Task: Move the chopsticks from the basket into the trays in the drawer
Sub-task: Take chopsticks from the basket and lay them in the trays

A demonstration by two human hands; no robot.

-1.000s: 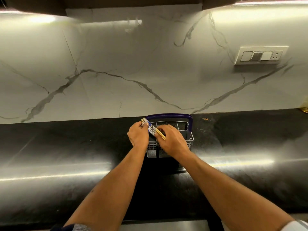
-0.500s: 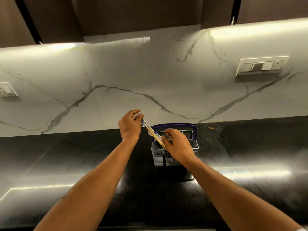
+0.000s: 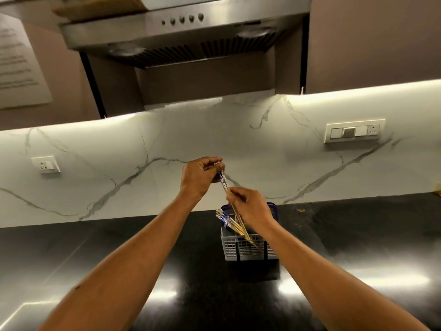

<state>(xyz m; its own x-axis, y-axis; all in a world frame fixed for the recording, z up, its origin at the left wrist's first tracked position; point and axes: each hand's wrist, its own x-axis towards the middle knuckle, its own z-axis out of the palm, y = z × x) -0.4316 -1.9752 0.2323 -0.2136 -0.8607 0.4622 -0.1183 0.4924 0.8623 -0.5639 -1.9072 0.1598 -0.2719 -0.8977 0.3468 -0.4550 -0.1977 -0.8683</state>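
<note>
Black worktop (image 3: 119, 259) carrying the grey basket (image 3: 248, 249) at centre, several chopsticks (image 3: 228, 220) inside. Left hand (image 3: 199, 179) and right hand (image 3: 250, 206) both pinch a lifted pair (image 3: 225, 186), fingers clenched round it. Step: extraction; next, carrying it to the unseen drawer.

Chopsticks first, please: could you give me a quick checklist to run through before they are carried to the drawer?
1. Left hand pinches the lifted chopsticks' patterned tops: ok.
2. Right hand grips their shafts lower down: ok.
3. Tips clear of the basket: not ok, they reach inside it.
4. Basket emptied: not ok, a bundle leans in it.
5. Drawer and trays open and ready: cannot tell, out of view.
6. Basket upright on the counter: ok.
</note>
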